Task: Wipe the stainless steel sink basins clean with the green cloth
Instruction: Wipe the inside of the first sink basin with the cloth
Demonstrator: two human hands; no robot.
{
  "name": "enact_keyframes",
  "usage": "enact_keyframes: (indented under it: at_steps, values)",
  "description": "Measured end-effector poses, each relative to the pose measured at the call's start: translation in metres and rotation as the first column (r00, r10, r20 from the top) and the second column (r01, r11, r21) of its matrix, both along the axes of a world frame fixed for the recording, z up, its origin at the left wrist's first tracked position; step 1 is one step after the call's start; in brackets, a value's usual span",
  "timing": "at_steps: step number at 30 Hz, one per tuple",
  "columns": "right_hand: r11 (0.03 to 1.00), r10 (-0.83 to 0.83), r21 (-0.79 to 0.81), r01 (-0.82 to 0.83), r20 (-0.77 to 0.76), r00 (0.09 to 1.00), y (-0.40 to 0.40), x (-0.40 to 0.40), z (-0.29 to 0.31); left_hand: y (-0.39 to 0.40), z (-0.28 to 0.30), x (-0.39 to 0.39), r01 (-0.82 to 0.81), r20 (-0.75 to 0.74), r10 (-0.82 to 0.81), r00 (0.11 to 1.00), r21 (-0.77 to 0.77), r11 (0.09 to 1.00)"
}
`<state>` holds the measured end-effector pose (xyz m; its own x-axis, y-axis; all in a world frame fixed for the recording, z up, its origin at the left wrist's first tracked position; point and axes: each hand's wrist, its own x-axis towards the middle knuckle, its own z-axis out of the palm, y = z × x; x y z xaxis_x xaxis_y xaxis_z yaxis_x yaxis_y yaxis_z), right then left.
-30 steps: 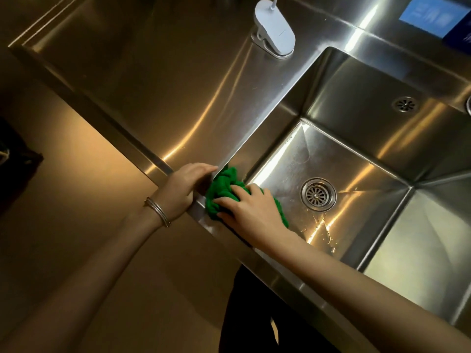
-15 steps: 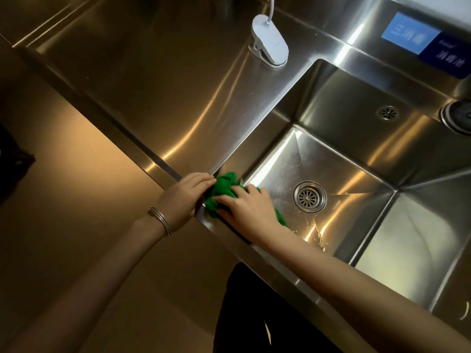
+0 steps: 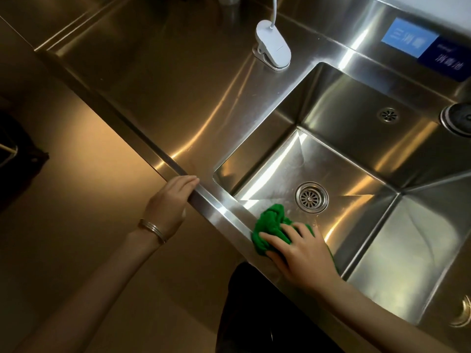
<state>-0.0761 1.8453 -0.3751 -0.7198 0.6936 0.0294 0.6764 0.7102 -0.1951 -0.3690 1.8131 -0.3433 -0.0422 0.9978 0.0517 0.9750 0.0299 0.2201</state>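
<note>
- The left hand point(image 3: 171, 200), in the lower left-centre of the frame, rests on the front edge of the brushed stainless steel counter point(image 3: 163, 87). Its fingers curl over the edge and hold nothing else. It is well apart from the cloth.
- A set of thin silver bangles point(image 3: 153, 230) circles the left wrist, and the bare forearm runs down to the lower left corner.
- The crumpled green cloth point(image 3: 271, 229) lies at the lower centre, at the near inside wall of the rectangular stainless steel sink basin point(image 3: 356, 174), touching the near rim.
- The right hand point(image 3: 302, 253) lies on top of the cloth, fingers spread and pointing to the left, pressing it against the steel. Most of the cloth bunches out past the fingertips towards the upper left, and a thin strip shows along the far side of the hand.
- The right forearm reaches in from the lower right corner across the near rim.
- The round perforated metal drain point(image 3: 311, 197) sits in the basin floor just beyond the cloth, with water droplets between them.
- A white plastic clip with a white cord point(image 3: 273, 48) stands on the counter at upper centre, beside the basin's far left corner.
- A small round overflow grille point(image 3: 388, 114) is set in the basin's back wall at the upper right.
- A blue rectangular label point(image 3: 423, 48) is stuck on the steel backsplash at the upper right.
- A tan floor point(image 3: 63, 200) fills the left side.
</note>
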Motion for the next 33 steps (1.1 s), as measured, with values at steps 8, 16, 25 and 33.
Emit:
enact_keyframes:
  at_steps: [8,16,25,33]
  values:
    - [1.0,0.001,-0.004,-0.001,0.008,1.0,0.024,-0.063,0.0,-0.021,-0.009,0.009,0.077,0.033,-0.075,0.997,-0.051,0.996]
    - [0.998,0.023,-0.052,-0.025,-0.042,0.999,0.023,-0.056,0.001,0.011,-0.008,0.046,0.213,0.024,-0.212,0.977,-0.046,0.976]
    - [0.984,0.023,-0.176,-0.008,0.081,0.996,-0.042,0.129,0.012,0.043,-0.028,0.059,0.387,-0.052,-0.41,0.91,-0.239,0.89]
    - [0.789,-0.059,-0.613,0.031,-0.025,0.998,0.011,0.137,0.018,0.064,-0.036,0.081,0.481,-0.046,-0.514,0.857,-0.288,0.828]
